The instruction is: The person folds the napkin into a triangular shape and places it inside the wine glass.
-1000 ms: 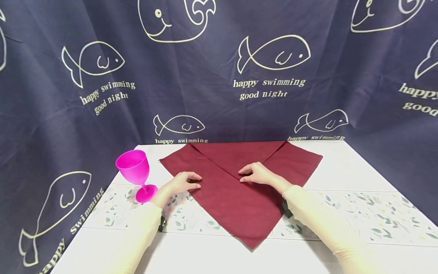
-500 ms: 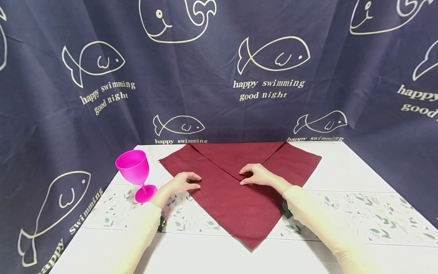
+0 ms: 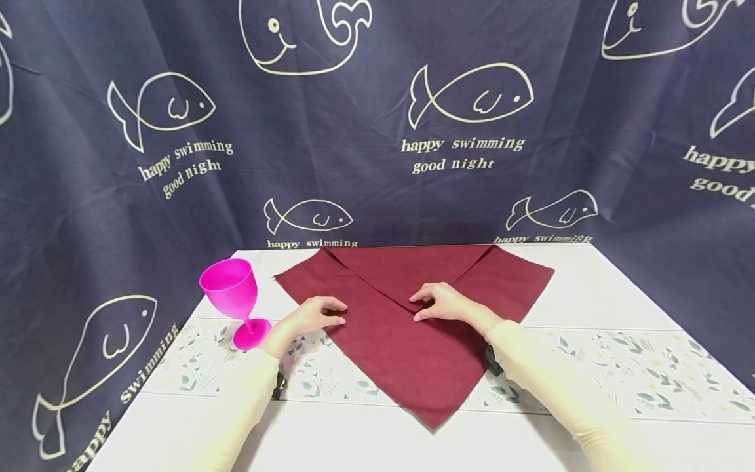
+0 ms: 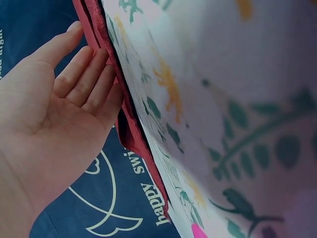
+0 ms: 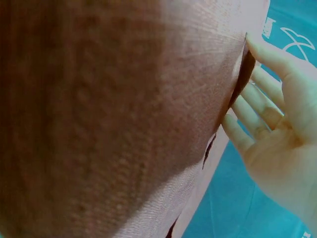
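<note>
A dark red cloth (image 3: 389,354) lies on the table, one corner pointing toward me. At its far side a triangular flap (image 3: 407,269) is folded down over it, its tip near the middle. My right hand (image 3: 451,303) rests at that tip, fingertips on the cloth and thumb apart from the fingers. Over the cloth's left edge is my left hand (image 3: 309,316), fingers loosely bent with nothing between them. In the left wrist view the left fingertips (image 4: 101,57) are right at the red cloth edge (image 4: 136,131). The right wrist view shows the right fingers (image 5: 247,111) spread along the fabric.
A bright pink goblet (image 3: 231,288) stands upright at the left, close behind my left forearm. The white table (image 3: 330,436) carries a leaf-patterned strip (image 3: 637,370) across it. A navy curtain (image 3: 366,131) with fish drawings hangs behind and at both sides.
My right hand has shifted very slightly toward me at the flap's tip. The left hand, cloth and goblet look the same.
</note>
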Demonstrator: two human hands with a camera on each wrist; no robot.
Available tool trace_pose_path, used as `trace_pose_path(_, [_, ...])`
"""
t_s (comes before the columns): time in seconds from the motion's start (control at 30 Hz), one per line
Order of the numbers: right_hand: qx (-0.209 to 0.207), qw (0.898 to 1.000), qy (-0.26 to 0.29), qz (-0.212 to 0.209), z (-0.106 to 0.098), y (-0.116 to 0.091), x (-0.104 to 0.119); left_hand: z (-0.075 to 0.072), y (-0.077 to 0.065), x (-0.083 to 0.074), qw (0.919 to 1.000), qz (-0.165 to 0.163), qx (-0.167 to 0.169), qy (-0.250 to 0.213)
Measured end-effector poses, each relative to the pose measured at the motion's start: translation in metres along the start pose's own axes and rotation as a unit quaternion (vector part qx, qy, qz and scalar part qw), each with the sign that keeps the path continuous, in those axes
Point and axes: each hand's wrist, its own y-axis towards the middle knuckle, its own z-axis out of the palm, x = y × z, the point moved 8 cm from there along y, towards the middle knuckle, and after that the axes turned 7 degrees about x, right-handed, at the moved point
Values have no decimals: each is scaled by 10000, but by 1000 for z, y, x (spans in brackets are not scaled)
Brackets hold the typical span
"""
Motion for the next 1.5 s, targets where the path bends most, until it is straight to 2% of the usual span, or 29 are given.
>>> trace_pose_path(0.3, [-133, 9996, 28, -244, 0, 1, 7, 1, -2, 2, 10000, -33, -4, -34])
trace_pose_path(0.7, [-470, 9989, 18, -72, -5, 0, 3, 0, 1, -2, 10000, -42, -28, -50])
trace_pose_path(1.1, [-348, 9993, -150, 79, -6, -2, 10, -1, -3, -4, 10000, -13, -62, 11])
trace_pose_path(1.5, [-354, 9988, -233, -225, -4, -7, 22, 0, -2, -1, 9999, -168, -26, 30])
